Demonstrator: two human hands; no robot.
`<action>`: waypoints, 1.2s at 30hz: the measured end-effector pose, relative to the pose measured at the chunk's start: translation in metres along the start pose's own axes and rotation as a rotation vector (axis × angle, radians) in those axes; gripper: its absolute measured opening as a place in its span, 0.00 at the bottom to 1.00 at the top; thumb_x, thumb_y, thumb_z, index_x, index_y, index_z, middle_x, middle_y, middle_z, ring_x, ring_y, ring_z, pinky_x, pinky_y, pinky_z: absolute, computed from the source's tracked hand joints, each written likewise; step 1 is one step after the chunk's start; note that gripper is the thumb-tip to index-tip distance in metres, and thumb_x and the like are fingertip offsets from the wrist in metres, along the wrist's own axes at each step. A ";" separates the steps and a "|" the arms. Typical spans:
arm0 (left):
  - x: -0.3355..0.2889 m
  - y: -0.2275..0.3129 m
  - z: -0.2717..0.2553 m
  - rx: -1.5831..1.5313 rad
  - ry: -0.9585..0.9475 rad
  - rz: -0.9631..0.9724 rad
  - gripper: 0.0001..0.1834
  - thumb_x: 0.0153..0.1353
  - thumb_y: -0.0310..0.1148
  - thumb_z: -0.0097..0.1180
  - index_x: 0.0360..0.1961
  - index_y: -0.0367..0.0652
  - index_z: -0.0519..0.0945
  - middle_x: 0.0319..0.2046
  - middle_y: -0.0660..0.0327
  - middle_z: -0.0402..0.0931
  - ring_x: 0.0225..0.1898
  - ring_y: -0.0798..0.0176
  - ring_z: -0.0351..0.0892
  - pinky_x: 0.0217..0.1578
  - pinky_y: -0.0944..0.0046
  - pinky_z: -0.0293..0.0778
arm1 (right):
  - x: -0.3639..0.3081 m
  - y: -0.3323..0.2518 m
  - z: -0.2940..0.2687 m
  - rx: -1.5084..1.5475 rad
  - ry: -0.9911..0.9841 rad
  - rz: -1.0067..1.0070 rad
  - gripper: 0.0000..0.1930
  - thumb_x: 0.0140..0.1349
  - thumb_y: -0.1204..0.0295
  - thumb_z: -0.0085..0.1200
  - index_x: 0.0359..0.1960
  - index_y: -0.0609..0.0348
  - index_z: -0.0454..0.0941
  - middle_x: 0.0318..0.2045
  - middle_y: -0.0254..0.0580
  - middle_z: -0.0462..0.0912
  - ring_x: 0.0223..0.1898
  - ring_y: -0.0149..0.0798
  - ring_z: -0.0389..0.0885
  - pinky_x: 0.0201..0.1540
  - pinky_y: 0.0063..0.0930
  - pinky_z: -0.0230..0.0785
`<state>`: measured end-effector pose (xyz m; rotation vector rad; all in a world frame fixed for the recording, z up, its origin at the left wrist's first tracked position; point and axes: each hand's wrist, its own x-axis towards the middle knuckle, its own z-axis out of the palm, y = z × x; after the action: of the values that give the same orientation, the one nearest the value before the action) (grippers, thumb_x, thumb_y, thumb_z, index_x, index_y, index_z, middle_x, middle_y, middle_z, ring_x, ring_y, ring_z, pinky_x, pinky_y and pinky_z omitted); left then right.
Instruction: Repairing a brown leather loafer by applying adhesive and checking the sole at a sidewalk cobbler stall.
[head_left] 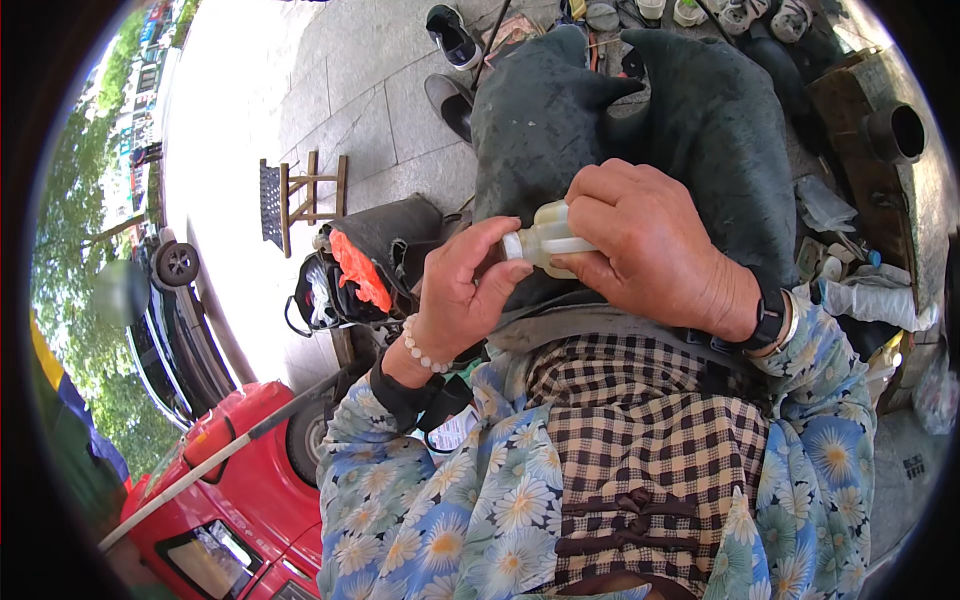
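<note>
One bottle (pixel 556 246) — any writing unreadable

Left arm (pixel 368 425) enters from 7 o'clock; the left hand (pixel 452 292) pinches, thumb and forefinger pointing toward 2 o'clock. Right arm (pixel 822 365) enters from 4 o'clock; the right hand (pixel 655 243) is bent in a grip, knuckles toward 10 o'clock, back of hand uppermost.
</note>
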<state>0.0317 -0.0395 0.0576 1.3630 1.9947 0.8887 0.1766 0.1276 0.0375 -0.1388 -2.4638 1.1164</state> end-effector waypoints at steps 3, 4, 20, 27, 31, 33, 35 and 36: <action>0.004 0.008 0.003 -0.072 0.003 -0.121 0.15 0.55 0.28 0.59 0.43 0.34 0.74 0.24 0.57 0.75 0.22 0.69 0.72 0.24 0.71 0.68 | 0.000 0.001 0.001 -0.028 0.012 -0.003 0.10 0.43 0.68 0.62 0.22 0.57 0.73 0.26 0.37 0.70 0.31 0.40 0.72 0.30 0.35 0.63; 0.006 0.009 0.003 -0.098 0.002 -0.171 0.14 0.55 0.27 0.58 0.42 0.34 0.74 0.23 0.59 0.74 0.21 0.72 0.70 0.23 0.73 0.66 | 0.001 0.001 0.001 -0.047 0.016 0.001 0.10 0.43 0.68 0.62 0.21 0.56 0.72 0.25 0.37 0.70 0.31 0.40 0.72 0.30 0.35 0.63; -0.007 0.004 0.018 0.027 0.232 0.156 0.20 0.54 0.27 0.60 0.48 0.35 0.73 0.33 0.56 0.77 0.25 0.71 0.73 0.25 0.72 0.70 | 0.003 -0.003 -0.013 0.097 -0.041 -0.002 0.12 0.41 0.72 0.63 0.26 0.59 0.73 0.29 0.40 0.73 0.30 0.45 0.71 0.31 0.36 0.64; -0.003 -0.001 0.017 -0.368 0.157 0.020 0.24 0.63 0.41 0.50 0.54 0.33 0.69 0.31 0.56 0.76 0.24 0.70 0.73 0.27 0.71 0.70 | 0.002 0.012 -0.025 0.241 -0.012 0.059 0.09 0.45 0.74 0.63 0.25 0.62 0.74 0.31 0.44 0.75 0.33 0.45 0.74 0.34 0.32 0.67; -0.005 -0.013 0.007 -0.334 0.165 0.032 0.27 0.67 0.48 0.39 0.53 0.33 0.69 0.29 0.57 0.75 0.22 0.72 0.70 0.25 0.73 0.69 | -0.013 0.017 -0.070 0.405 0.233 0.120 0.09 0.51 0.73 0.60 0.22 0.63 0.72 0.34 0.45 0.76 0.34 0.36 0.75 0.35 0.26 0.65; -0.003 -0.028 0.006 -0.295 0.105 -0.001 0.23 0.67 0.43 0.41 0.49 0.32 0.72 0.27 0.60 0.74 0.21 0.74 0.69 0.23 0.74 0.68 | -0.031 0.011 -0.101 0.771 0.422 0.319 0.07 0.53 0.73 0.59 0.26 0.64 0.76 0.34 0.38 0.78 0.33 0.29 0.74 0.36 0.23 0.66; 0.004 -0.038 0.008 -0.313 0.044 -0.050 0.21 0.67 0.41 0.42 0.48 0.32 0.73 0.27 0.61 0.74 0.21 0.74 0.69 0.23 0.75 0.67 | -0.056 0.013 -0.131 0.844 0.594 0.269 0.08 0.56 0.72 0.57 0.24 0.64 0.74 0.35 0.41 0.78 0.32 0.26 0.74 0.35 0.20 0.67; 0.007 -0.039 0.011 -0.318 -0.005 -0.102 0.19 0.67 0.39 0.42 0.46 0.32 0.74 0.26 0.62 0.74 0.20 0.75 0.68 0.22 0.76 0.66 | -0.068 0.009 -0.147 0.786 0.686 0.295 0.09 0.57 0.71 0.56 0.23 0.63 0.73 0.35 0.41 0.78 0.31 0.26 0.74 0.34 0.19 0.67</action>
<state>0.0152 -0.0405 0.0203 1.0748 1.8077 1.0983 0.2993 0.2178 0.0935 -0.5444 -1.3269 1.7187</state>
